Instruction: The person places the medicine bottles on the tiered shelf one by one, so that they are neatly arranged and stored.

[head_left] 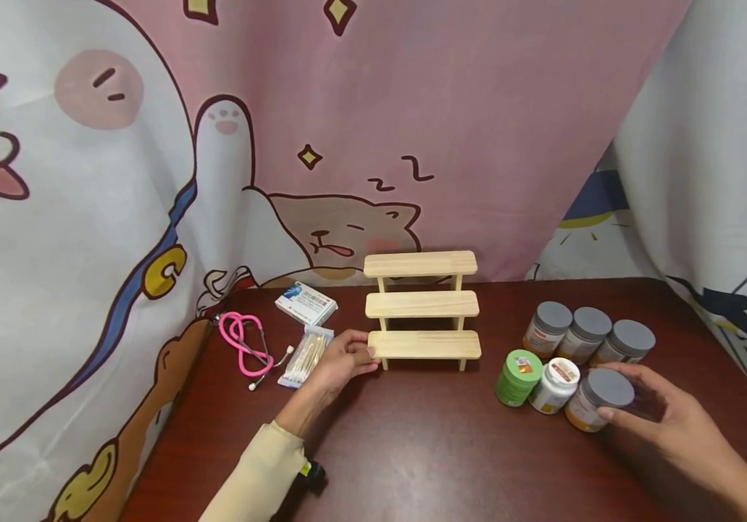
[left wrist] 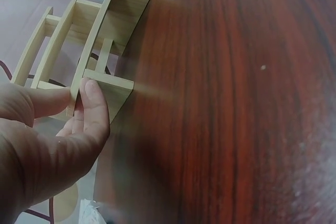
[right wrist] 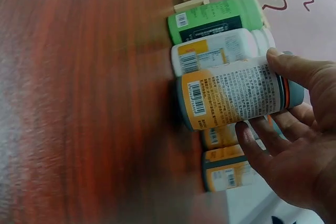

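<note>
A three-tier wooden display shelf [head_left: 422,345] stands at the middle of the table. My left hand [head_left: 344,358] pinches the left end of its lowest tier; in the left wrist view the thumb lies on top of the board and the fingers [left wrist: 95,109] curl beneath it. At the right, my right hand [head_left: 663,409] grips a grey-lidded supplement bottle [head_left: 598,400], thumb on one side and fingers on the other. In the right wrist view this bottle [right wrist: 231,97] shows an orange and white label with a barcode. Beside it stand a white bottle [head_left: 554,386] and a green bottle [head_left: 519,378].
Several more grey-lidded bottles [head_left: 585,335] stand behind the front row. Left of the shelf lie a cotton swab pack [head_left: 308,357], a white medicine box [head_left: 306,303] and a pink stethoscope [head_left: 240,341]. Printed cloth [head_left: 477,130] hangs behind the table [head_left: 438,449].
</note>
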{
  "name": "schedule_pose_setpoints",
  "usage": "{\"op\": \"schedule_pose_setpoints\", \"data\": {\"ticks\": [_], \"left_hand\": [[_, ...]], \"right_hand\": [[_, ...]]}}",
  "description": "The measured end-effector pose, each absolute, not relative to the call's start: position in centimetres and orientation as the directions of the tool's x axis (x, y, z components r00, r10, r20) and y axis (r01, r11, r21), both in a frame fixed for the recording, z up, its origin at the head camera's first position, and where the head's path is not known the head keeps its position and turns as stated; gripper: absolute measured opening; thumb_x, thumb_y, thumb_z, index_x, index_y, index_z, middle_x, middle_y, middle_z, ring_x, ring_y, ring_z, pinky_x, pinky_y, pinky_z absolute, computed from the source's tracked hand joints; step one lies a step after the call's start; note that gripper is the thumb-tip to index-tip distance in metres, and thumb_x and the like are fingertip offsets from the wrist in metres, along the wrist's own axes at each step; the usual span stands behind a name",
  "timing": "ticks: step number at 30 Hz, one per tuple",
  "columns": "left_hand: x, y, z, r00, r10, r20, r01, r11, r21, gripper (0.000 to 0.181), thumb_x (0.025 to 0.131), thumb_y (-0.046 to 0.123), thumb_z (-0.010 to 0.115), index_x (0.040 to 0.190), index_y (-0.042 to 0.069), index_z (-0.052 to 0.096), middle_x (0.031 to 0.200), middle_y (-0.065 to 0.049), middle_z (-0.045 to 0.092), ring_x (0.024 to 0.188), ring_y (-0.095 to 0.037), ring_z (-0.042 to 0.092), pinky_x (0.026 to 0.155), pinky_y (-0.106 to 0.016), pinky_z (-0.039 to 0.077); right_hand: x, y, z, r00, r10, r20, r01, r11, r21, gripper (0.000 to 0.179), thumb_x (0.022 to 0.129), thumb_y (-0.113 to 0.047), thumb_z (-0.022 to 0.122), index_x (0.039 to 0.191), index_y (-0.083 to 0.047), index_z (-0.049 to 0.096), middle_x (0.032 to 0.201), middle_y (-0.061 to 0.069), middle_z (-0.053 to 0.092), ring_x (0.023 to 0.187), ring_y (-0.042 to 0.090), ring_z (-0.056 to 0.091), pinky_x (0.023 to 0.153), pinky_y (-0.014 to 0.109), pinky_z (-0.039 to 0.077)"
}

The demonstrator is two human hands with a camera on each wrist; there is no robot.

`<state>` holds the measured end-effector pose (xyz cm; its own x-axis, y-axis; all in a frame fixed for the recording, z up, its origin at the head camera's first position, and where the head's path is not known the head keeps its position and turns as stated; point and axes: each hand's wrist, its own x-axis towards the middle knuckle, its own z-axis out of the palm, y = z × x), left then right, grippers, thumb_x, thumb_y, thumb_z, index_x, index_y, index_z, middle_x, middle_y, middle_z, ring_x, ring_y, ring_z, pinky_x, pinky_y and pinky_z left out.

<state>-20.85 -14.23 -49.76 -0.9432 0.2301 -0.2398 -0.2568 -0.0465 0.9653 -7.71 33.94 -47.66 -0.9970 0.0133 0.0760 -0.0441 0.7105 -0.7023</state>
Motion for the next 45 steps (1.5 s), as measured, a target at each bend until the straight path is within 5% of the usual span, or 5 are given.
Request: {"op": "schedule_pose_setpoints", "data": {"ticks": [7, 17, 24, 31, 45], "left_hand": [[-21.0, -14.2, -49.8, -0.939, 0.243, -0.243, -0.261, -0.045, 0.964, 0.034, 0.099, -0.009, 0.057, 0.132, -0.009, 0.047, 0.101, -0.011, 0.059, 0.088, -0.02, 0.073, 0.084, -0.028, 0.066], [-21.0, -14.4, -49.7, -0.939, 0.243, -0.245, -0.264, -0.048, 0.963, 0.034, 0.099, -0.009, 0.057, 0.132, -0.009, 0.048, 0.102, -0.011, 0.06, 0.09, -0.022, 0.073, 0.086, -0.03, 0.066], [-20.9, -14.7, -49.4, -0.936, 0.241, -0.257, -0.274, -0.04, 0.961, 0.035, 0.099, -0.009, 0.056, 0.133, -0.009, 0.047, 0.101, -0.01, 0.059, 0.089, -0.02, 0.072, 0.085, -0.028, 0.065], [-21.1, -14.3, -49.6, -0.933, 0.254, -0.256, -0.28, -0.061, 0.958, 0.036, 0.099, -0.01, 0.057, 0.134, -0.009, 0.047, 0.101, -0.01, 0.059, 0.089, -0.021, 0.072, 0.086, -0.029, 0.065], [-21.1, -14.3, -49.8, -0.939, 0.238, -0.247, -0.269, -0.064, 0.961, 0.035, 0.098, -0.011, 0.057, 0.131, -0.01, 0.047, 0.101, -0.011, 0.06, 0.088, -0.023, 0.072, 0.083, -0.029, 0.066]], "right_hand": [[-7.8, 33.1, -45.0, -0.997, 0.057, 0.059, 0.005, 0.757, -0.654, 0.074, 0.09, -0.039, 0.085, 0.15, -0.011, 0.051, 0.14, 0.025, 0.06, 0.091, -0.024, 0.047, 0.065, 0.008, 0.047], [-8.9, 31.8, -39.9, -0.981, 0.113, 0.158, -0.01, 0.78, -0.626, 0.075, 0.09, -0.035, 0.086, 0.151, -0.011, 0.05, 0.132, 0.018, 0.06, 0.087, -0.015, 0.056, 0.061, 0.008, 0.046], [-11.6, 29.6, -35.9, -0.98, 0.092, 0.175, -0.041, 0.771, -0.636, 0.077, 0.094, -0.04, 0.08, 0.158, -0.015, 0.045, 0.154, 0.029, 0.048, 0.115, 0.06, 0.062, 0.073, 0.044, 0.064], [-14.5, 28.0, -33.7, -0.973, 0.025, 0.228, -0.143, 0.711, -0.689, 0.067, 0.093, -0.038, 0.082, 0.152, -0.025, 0.052, 0.134, -0.002, 0.059, 0.092, -0.022, 0.056, 0.068, 0.006, 0.051], [-21.5, 21.6, -33.2, -0.955, -0.099, 0.278, -0.287, 0.536, -0.794, 0.061, 0.094, -0.032, 0.082, 0.148, -0.021, 0.059, 0.135, 0.007, 0.066, 0.104, -0.011, 0.064, 0.077, 0.01, 0.059]]}}
